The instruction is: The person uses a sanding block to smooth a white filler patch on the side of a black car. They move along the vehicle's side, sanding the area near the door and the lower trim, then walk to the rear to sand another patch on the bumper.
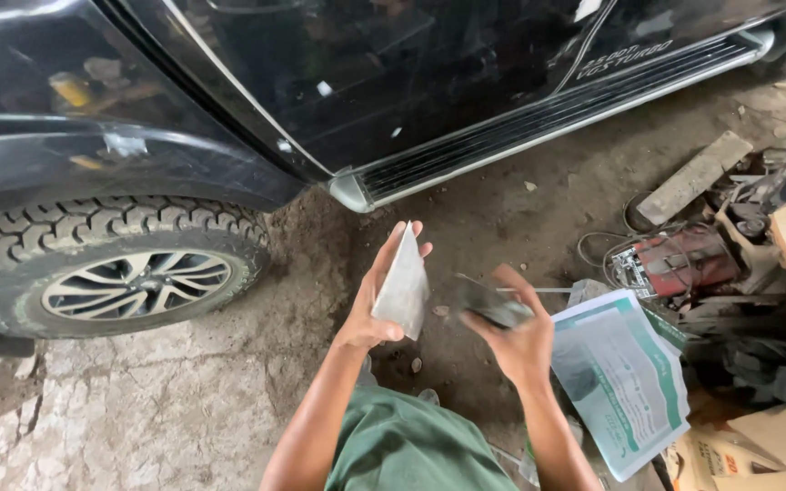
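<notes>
At far left stands a black car with a knobby tyre on cracked dirt ground. The left hand grips a grey folded sheet. The right hand closes around a dark blurred piece. At right lie a white-green paper bag and metal scrap.

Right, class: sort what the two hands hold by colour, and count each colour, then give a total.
Pale grey: 1, the folded sheet in the left hand.
Dark grey: 1, the blurred block-like piece in the right hand.
Total: 2 held things.
</notes>
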